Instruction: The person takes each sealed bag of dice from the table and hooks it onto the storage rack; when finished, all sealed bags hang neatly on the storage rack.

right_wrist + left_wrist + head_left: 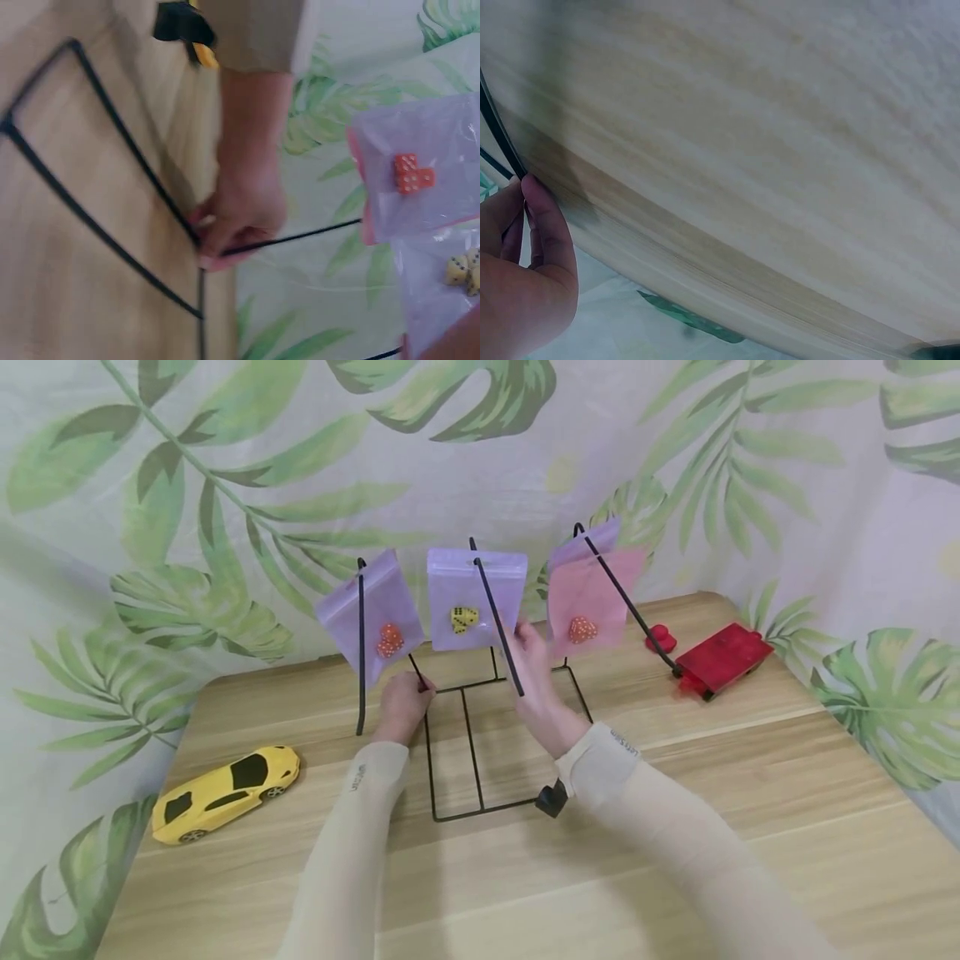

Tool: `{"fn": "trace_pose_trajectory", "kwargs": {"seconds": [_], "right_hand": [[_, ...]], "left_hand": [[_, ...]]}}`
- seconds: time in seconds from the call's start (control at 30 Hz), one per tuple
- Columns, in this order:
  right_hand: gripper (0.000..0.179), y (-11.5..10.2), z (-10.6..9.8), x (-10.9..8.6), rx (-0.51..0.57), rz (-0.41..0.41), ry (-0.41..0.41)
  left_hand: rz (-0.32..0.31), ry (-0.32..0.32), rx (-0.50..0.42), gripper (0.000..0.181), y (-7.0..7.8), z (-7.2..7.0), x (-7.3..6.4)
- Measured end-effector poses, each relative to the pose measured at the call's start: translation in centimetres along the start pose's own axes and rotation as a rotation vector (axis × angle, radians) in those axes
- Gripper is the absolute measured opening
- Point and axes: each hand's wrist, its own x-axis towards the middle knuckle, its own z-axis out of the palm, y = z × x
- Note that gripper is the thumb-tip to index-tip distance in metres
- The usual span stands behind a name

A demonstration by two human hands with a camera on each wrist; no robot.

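Note:
A black wire rack [481, 811] stands on the wooden table, small zip bags hanging from its arms. My left hand [402, 703] pinches the rack wire at its back left corner; the left wrist view shows the thumb and finger [549, 217] meeting on it. The middle purple bag [495, 589] contains yellow dice [463, 619]. At its lower right edge is my right hand [540, 693], reaching up behind a rack arm, its fingertips partly hidden. Orange-red dice show in the left purple bag [348, 618]. To the right, a pink bag [592, 585] with red dice hangs before another purple one.
A yellow toy car [225, 795] is on the table's left side. On the right lie a red block-like toy [723, 656] and a small red piece [660, 638]. One rack arm [637, 610] extends toward the red toy. A leaf-print cloth [465, 485] hangs behind the table.

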Motion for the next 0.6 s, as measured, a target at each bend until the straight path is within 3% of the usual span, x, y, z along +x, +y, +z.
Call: {"fn": "trace_pose_trajectory", "kwargs": {"seconds": [0.23,0.3,0.43,0.53,0.6], "right_hand": [[0.069,2.8,-2.9,-4.3,-0.06,0.41,-0.449],[0.07,3.3,-4.2,-5.8,-0.147,0.472,-0.585],[0.066,3.2,-7.3,-8.3,-0.418,0.405,-0.845],[0.064,2.0,-9.4,-9.6,-0.559,0.275,-0.928],[0.061,1.1,-10.8,-10.1,-0.625,0.194,-0.927]], "left_hand": [[-0.012,0.034,-0.011,0.014,-1.1,-0.1,0.3],[-0.035,0.049,-0.025,0.014,-1.6,-0.2,0.3],[-0.078,0.063,-0.028,0.013,-2.7,-0.2,0.0],[-0.09,0.058,0.009,0.021,-3.3,-0.5,-0.2],[-0.112,0.053,0.029,0.035,-3.4,-0.9,-1.0]]}}
